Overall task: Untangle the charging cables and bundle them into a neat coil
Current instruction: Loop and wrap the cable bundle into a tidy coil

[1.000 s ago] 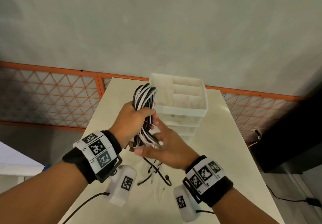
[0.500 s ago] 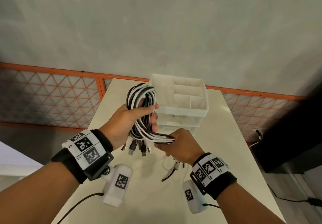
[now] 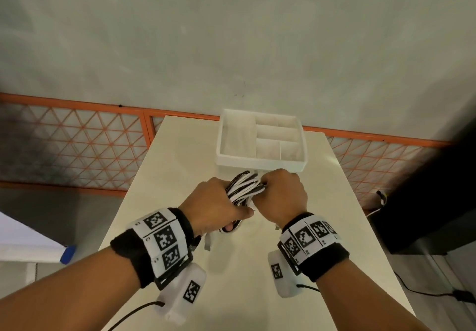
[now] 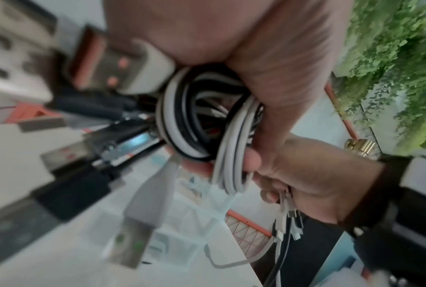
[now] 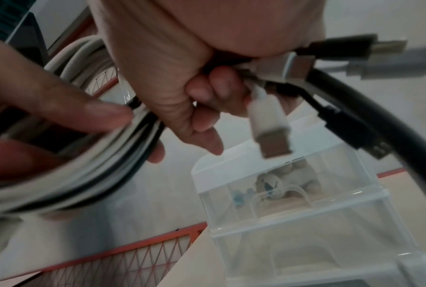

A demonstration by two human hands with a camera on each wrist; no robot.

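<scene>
left hand (image 3: 215,203) knuckles up, grip curled round cable coil (image 3: 244,187) | right hand (image 3: 282,193) fisted, grip clamping coil's other side and plug ends (image 5: 273,134) | coil held above surface (image 3: 164,176), near its far edge, between both hands | white drawer organizer (image 3: 260,162) just behind hands at surface's far edge
</scene>
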